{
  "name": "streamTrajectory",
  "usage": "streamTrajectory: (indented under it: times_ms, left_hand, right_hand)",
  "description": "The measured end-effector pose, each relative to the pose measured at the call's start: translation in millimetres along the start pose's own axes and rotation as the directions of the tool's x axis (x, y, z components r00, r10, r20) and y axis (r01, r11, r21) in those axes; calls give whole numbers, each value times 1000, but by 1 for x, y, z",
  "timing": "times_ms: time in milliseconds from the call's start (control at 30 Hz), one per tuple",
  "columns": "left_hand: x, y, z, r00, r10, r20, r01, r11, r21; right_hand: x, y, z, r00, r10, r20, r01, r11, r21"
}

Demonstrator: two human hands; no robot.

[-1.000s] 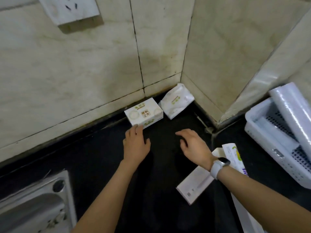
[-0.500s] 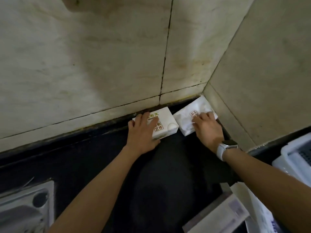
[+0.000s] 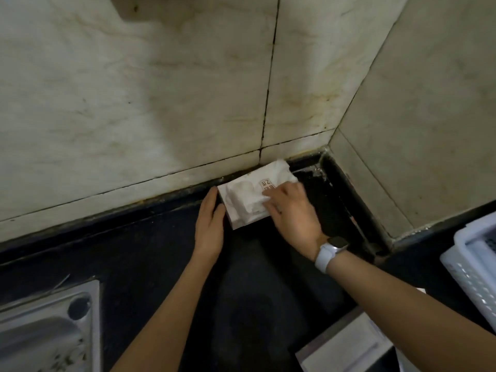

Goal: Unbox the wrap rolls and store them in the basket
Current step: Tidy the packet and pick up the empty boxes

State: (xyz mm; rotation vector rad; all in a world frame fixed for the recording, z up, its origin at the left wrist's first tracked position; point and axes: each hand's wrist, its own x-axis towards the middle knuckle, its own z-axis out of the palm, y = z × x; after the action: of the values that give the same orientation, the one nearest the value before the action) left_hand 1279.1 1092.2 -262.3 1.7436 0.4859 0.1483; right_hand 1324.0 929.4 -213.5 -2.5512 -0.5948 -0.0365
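A small white box point(image 3: 239, 223) stands on the black counter against the wall near the corner. A soft white pack point(image 3: 245, 195) with a brown square logo lies on top of it. My right hand point(image 3: 292, 214), with a white watch on the wrist, presses down on the pack's right half, fingers curled onto it. My left hand point(image 3: 210, 226) lies flat against the box's left side, fingers together and not wrapped around it. The white perforated basket point(image 3: 476, 267) shows at the right edge, with part of a pale roll in it. No other roll is in sight.
A long white carton point(image 3: 346, 350) lies at the bottom right of the black counter point(image 3: 150, 253). A steel sink point(image 3: 48, 328) fills the bottom left corner. Stained marble walls close off the back and the right.
My right hand has carried the soft pack from the corner onto the small white box. My left hand slid off the box's top to its left side. The view has moved closer.
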Motion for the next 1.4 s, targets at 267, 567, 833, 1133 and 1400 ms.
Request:
streamTrajectory:
  times_ms: [267,567,833,1133,1400]
  left_hand:
    - [-34,5,20,993,29,112,-30,1000,5]
    - [-13,-4,19,990,11,143,-40,978,207]
    - [-27,7,13,994,-57,94,18,930,367]
    - [-172,16,46,914,-55,402,-102,927,360]
    - [-235,6,105,720,29,694,-567,601,563]
  right_hand:
    - [-5,8,8,945,241,-221,-181,948,261]
    - [6,23,25,956,261,134,-290,775,562]
    - [-6,25,10,886,445,132,-447,741,502]
    - [-193,45,-57,786,511,-348,-405,851,336]
    - [-349,50,-44,537,835,-115,-842,538,-24]
